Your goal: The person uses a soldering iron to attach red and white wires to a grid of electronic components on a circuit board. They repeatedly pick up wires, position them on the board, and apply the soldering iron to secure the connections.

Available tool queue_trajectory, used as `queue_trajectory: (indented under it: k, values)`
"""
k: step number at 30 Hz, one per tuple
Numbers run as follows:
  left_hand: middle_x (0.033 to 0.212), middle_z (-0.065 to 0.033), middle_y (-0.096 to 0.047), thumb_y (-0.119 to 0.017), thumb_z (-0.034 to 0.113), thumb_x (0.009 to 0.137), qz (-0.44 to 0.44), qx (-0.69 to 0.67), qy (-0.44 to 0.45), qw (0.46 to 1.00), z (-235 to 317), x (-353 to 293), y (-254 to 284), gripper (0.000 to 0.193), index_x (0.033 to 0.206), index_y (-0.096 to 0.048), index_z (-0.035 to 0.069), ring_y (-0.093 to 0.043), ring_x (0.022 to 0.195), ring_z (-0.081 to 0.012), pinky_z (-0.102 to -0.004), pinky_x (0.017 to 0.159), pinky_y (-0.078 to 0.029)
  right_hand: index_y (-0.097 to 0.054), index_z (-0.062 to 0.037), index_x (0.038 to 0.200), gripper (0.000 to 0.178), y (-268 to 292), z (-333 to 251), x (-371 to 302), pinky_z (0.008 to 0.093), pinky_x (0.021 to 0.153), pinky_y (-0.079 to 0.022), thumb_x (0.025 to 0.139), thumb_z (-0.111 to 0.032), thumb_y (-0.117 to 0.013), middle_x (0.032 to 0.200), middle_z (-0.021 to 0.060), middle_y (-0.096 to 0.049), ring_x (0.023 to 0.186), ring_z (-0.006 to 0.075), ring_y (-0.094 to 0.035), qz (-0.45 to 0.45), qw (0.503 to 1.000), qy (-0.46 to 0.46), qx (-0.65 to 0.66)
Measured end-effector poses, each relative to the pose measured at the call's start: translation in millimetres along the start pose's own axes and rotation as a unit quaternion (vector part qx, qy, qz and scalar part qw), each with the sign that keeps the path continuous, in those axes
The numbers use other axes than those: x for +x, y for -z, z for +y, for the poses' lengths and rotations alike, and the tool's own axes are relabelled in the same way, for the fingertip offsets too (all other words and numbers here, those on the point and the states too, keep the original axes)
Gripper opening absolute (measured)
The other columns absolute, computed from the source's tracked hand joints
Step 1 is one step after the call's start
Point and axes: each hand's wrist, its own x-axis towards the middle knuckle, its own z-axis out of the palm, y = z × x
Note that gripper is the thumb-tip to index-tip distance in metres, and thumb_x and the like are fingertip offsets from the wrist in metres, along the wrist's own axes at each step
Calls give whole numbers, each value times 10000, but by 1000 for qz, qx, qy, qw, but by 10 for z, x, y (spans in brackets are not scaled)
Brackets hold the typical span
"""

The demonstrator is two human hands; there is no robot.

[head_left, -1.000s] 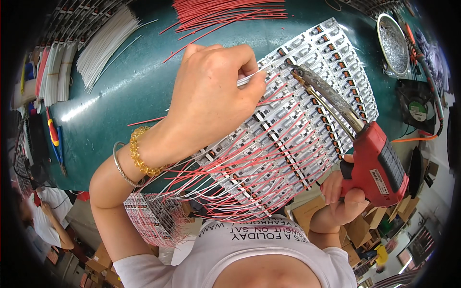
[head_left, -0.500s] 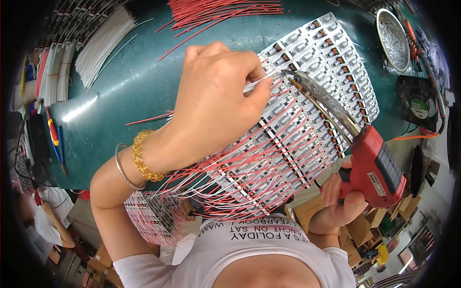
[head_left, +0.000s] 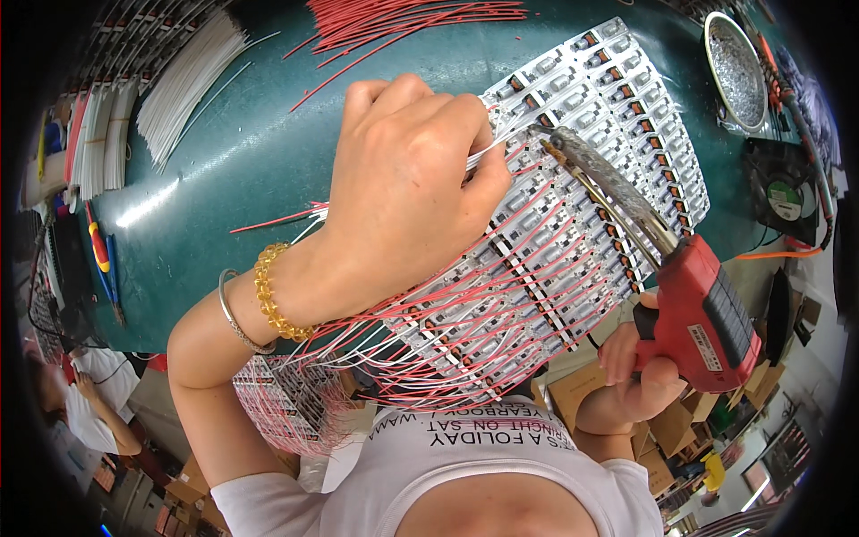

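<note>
While the left hand [head_left: 403,197] pinches a white wire [head_left: 479,154] onto the circuit-board panel [head_left: 573,215], the right hand [head_left: 640,371] clenches a red soldering gun [head_left: 693,304], tip [head_left: 548,136] just beside the pinch: soldering step; next likely needs steady tip-to-joint contact.

head-worn fisheye, looking down, close over workbench [head_left: 233,179]

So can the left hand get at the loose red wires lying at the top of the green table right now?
Probably yes: the left hand pinches a white wire on the circuit board panel, and only bare green table lies between it and the red wires, though it would have to release first.
</note>
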Motion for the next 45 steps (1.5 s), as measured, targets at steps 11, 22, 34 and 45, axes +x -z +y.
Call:
queue_trajectory:
  k: [11,22,34,45]
  values:
    - [611,-29,-579,-695,85,709,13,9,-21,1000,-9,54,142,108,650,-613,49,-515,609,-183,-307,682,-369,-379,118,1177,774,62,35,1,226,376,-344,815,-542,-556,456,-13,-424,346,86,-388,-7,999,25,47]
    - [598,-26,-566,-694,72,720,-35,-42,46,997,176,-22,102,107,675,-600,47,-498,578,-161,-294,700,-351,-369,103,1195,799,182,145,-129,222,376,-346,811,-580,-529,460,-23,-406,343,88,-379,-18,995,23,98]
    - [567,-14,-537,-698,75,714,-1,9,0,1000,148,-50,-19,152,638,-566,69,-465,530,-164,-320,693,-336,-423,87,1097,785,100,149,-144,237,378,-334,746,-590,-608,455,12,-428,349,105,-391,5,999,-22,25]
    - [556,-13,-530,-699,82,712,12,15,-11,1000,137,-46,-56,161,628,-563,69,-455,530,-169,-322,700,-341,-437,104,1106,788,37,107,-153,215,363,-316,747,-576,-613,463,3,-428,342,97,-386,16,1000,8,-1]
